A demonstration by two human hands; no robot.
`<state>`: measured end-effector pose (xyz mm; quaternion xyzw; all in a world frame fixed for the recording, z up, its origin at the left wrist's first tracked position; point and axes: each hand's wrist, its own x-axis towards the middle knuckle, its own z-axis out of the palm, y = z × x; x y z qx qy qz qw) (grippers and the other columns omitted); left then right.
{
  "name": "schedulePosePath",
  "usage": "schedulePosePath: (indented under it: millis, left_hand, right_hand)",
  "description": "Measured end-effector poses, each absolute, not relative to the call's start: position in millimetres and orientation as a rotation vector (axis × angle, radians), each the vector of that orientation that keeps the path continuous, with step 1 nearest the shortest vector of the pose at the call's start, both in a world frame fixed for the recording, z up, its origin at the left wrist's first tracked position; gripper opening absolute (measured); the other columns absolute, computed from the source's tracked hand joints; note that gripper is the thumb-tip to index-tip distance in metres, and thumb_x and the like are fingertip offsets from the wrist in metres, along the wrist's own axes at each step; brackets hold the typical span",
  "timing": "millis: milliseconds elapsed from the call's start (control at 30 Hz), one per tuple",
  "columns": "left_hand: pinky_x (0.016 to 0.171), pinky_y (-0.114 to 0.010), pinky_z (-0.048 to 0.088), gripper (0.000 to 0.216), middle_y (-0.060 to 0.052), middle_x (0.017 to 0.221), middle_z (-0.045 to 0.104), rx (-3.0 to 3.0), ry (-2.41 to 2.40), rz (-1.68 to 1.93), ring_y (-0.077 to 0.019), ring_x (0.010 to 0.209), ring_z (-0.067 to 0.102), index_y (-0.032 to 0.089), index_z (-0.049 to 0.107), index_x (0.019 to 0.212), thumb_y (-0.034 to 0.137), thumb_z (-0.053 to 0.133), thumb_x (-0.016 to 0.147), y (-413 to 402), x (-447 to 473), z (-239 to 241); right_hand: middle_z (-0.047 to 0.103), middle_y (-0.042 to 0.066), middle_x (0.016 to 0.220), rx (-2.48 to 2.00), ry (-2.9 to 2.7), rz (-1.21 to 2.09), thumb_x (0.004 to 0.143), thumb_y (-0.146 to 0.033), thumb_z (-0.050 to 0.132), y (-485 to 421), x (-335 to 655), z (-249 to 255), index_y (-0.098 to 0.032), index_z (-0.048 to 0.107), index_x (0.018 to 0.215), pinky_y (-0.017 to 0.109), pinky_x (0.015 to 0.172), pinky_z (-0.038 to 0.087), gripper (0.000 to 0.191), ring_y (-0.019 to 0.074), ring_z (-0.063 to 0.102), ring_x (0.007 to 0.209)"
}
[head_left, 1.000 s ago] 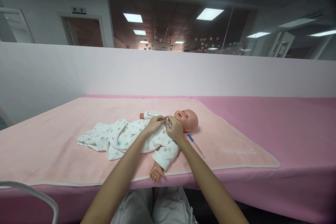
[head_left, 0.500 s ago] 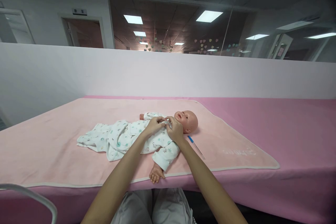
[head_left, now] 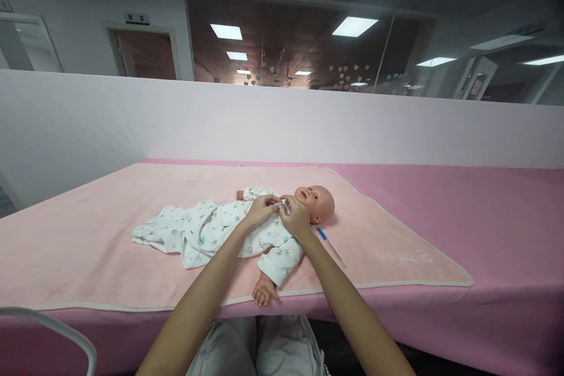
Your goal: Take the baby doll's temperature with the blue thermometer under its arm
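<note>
A baby doll (head_left: 315, 202) lies on its back on a light pink blanket (head_left: 88, 235), head to the right. It wears a white patterned romper (head_left: 207, 230). My left hand (head_left: 261, 210) and my right hand (head_left: 294, 218) meet on the doll's upper chest just below the chin. Both pinch the romper's neckline, fingers closed on the fabric. One bare doll hand (head_left: 263, 292) sticks out of a sleeve toward the table's near edge.
A thin blue-tipped pen or thermometer (head_left: 330, 245) lies on the blanket right of the doll's head. The blanket covers a pink table (head_left: 506, 229) backed by a white partition wall (head_left: 132, 117). A white curved bar (head_left: 66, 332) shows at bottom left.
Both hands stay pinched at the romper's neckline with only slight finger shifts. The view has drifted a little.
</note>
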<state>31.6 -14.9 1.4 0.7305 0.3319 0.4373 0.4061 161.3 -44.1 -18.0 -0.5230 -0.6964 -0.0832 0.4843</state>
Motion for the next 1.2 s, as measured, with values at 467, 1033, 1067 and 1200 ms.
schedulePosePath:
  millis: [467, 1033, 1067, 1200]
  left_hand:
    - [0.072, -0.025, 0.043, 0.027, -0.004, 0.079, 0.062, 1.839, 0.832, 1.141, -0.0136, 0.077, 0.056, 0.014, 0.059, 0.09, 0.017, 0.059, 0.064, -16.0, 32.1, 1.4]
    - [0.078, -0.027, 0.04, 0.03, -0.004, 0.079, 0.063, 1.564, 0.797, 1.148, -0.014, 0.08, 0.057, 0.015, 0.057, 0.095, 0.019, 0.055, 0.066, -14.7, 24.0, 4.3]
    - [0.077, -0.028, 0.041, 0.03, -0.004, 0.079, 0.063, 1.594, 0.797, 1.102, -0.0145, 0.081, 0.057, 0.015, 0.057, 0.096, 0.02, 0.056, 0.066, -15.0, 21.5, 4.4]
    - [0.08, -0.029, 0.041, 0.04, -0.008, 0.097, 0.061, 1.707, 0.722, 0.864, -0.0186, 0.096, 0.053, 0.017, 0.058, 0.1, 0.02, 0.064, 0.061, -15.3, 1.1, 4.7]
  right_hand:
    - [0.053, 0.001, 0.074, -1.139, -1.717, -0.191, 0.064, -0.01, 0.044, -42.0, 164.5, -20.6, -0.018, 0.053, 0.093, 0.022, 0.057, 0.035, 0.032, 0.0123, 0.046, 0.063]
    - [0.056, 0.0, 0.073, -1.163, -1.658, -0.236, 0.071, -0.014, 0.044, -38.2, 164.0, -23.2, -0.019, 0.054, 0.093, 0.021, 0.056, 0.037, 0.025, 0.0103, 0.046, 0.058]
    - [0.056, 0.0, 0.073, -1.154, -1.653, -0.255, 0.071, -0.014, 0.044, -38.6, 163.9, -23.3, -0.019, 0.054, 0.092, 0.021, 0.055, 0.037, 0.024, 0.0102, 0.047, 0.058]
    - [0.058, 0.0, 0.073, -1.109, -1.635, -0.327, 0.073, -0.014, 0.044, -40.8, 163.2, -23.0, -0.019, 0.055, 0.09, 0.021, 0.053, 0.037, 0.021, 0.0093, 0.047, 0.056]
